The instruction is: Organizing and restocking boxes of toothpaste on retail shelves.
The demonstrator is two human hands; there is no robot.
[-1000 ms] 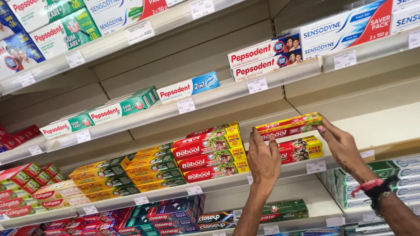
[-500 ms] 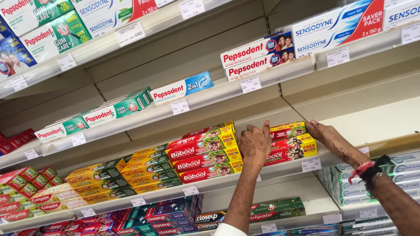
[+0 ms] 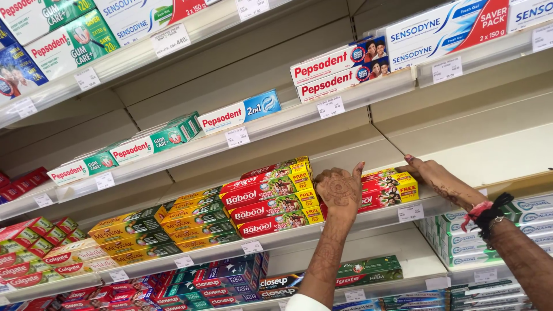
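Both hands are pressing on a stack of red-and-yellow toothpaste boxes [image 3: 387, 193] lying on the middle shelf [image 3: 368, 220]. The left hand [image 3: 339, 190] is lying flat against the stack's front, fingers folded, grip pinching nothing. The right hand [image 3: 439, 179] is spreading over the stack's far end. The step looks like squaring the stack beside the neighbouring red boxes [image 3: 271, 198]; next calls for a gentle, even push inward.

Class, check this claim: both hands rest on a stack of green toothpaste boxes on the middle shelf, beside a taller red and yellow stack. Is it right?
Not quite. The head view shows the left hand and right hand on a stack of red and yellow toothpaste boxes, not green ones. The taller red and yellow stack does stand beside it.
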